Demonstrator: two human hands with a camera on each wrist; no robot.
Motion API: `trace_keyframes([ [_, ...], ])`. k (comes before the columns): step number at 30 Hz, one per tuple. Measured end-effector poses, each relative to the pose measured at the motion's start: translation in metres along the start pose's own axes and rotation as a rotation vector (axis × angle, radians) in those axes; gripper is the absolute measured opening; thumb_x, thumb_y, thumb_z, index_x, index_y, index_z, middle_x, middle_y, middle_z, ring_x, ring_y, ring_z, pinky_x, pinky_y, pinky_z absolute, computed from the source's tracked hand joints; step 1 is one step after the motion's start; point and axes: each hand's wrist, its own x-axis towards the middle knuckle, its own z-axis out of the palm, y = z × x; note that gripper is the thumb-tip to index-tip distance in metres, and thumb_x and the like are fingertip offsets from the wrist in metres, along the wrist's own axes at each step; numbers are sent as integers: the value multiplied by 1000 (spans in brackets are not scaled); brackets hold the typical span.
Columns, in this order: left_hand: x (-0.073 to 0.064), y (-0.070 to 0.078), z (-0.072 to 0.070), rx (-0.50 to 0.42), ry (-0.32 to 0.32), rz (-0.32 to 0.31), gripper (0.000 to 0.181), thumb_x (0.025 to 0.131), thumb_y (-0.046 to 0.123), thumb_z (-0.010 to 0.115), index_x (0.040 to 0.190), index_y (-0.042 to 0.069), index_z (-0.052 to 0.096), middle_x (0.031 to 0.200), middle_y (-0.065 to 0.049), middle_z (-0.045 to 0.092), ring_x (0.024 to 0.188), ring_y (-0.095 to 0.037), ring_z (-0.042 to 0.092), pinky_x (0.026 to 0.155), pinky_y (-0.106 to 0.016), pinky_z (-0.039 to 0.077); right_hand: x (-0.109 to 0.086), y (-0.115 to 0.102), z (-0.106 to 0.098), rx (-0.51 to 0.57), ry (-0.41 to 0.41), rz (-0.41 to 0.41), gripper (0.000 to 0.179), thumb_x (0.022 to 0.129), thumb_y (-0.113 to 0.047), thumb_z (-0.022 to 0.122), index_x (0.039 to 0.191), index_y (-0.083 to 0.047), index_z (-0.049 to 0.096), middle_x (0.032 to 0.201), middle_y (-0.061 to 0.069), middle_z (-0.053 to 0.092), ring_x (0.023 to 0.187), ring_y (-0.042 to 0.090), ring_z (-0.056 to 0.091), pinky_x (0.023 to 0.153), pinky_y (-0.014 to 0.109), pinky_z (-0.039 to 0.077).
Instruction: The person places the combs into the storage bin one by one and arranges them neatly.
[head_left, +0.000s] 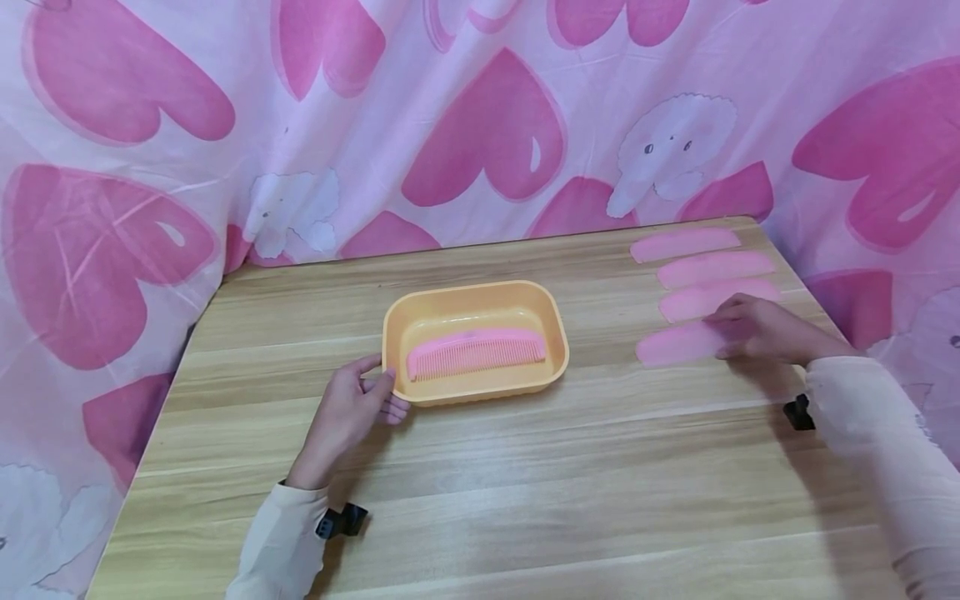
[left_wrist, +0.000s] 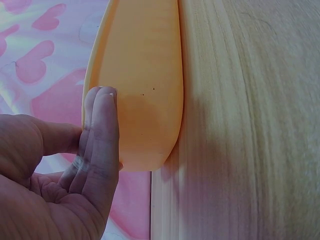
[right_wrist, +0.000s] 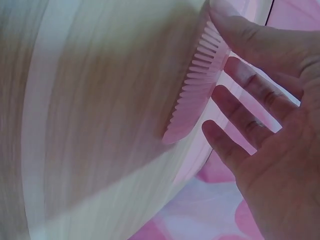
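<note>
An orange plastic tray (head_left: 551, 367) stands on the table, with a pink comb (head_left: 476, 350) lying inside, its teeth toward the front. My left hand (head_left: 348, 412) grips the tray's near left corner, thumb at the rim and fingers against the outer wall. In the left wrist view the fingers (left_wrist: 102, 135) lie along the orange wall. Over on the right, my right hand (head_left: 765, 329) pinches the right part of the nearest pink comb (head_left: 671, 346) in a column. The right wrist view shows that comb's teeth (right_wrist: 200, 75) low over the wood, the thumb at its upper end.
Three more pink combs, the far one (head_left: 686, 244), a middle one (head_left: 716, 268) and a nearer one (head_left: 690, 302), lie behind the held comb at the right. A pink heart-patterned cloth (head_left: 487, 125) hangs behind the wooden table (head_left: 480, 500) and along its sides.
</note>
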Motion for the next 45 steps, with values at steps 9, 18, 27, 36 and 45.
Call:
trace_keyframes([
  [9,0,1,1,-2,-1,-6,45,107,11,49,148,-4,41,79,-15,73,69,-24,73,67,-37,65,11,-18,11,51,15,-45,45,62,-5,95,102,5,76,96,4,66,87,20,58,75,20,48],
  [18,-1,0,-1,14,3,2,45,107,12,49,148,-4,42,79,-14,73,69,-24,72,66,-36,65,22,-37,19,104,-20,-41,43,67,-8,95,104,4,76,98,3,65,87,20,57,73,22,49],
  [27,-1,0,-1,17,-5,13,45,107,12,48,148,-5,41,80,-15,73,69,-23,72,66,-35,65,28,-50,25,139,-44,-27,47,67,-12,95,108,3,76,101,3,64,90,19,56,76,24,49],
  [36,-2,2,-1,-7,-12,28,46,107,11,49,148,-8,40,82,-17,73,69,-23,72,67,-36,65,32,-55,31,196,-33,12,50,69,-14,95,112,4,75,102,6,64,91,20,55,75,23,48],
  [45,-2,3,0,-10,4,23,44,106,9,49,147,-7,42,78,-16,73,66,-22,72,65,-36,65,33,-53,35,270,-25,80,42,73,-11,92,109,2,75,100,6,66,89,19,56,75,20,48],
])
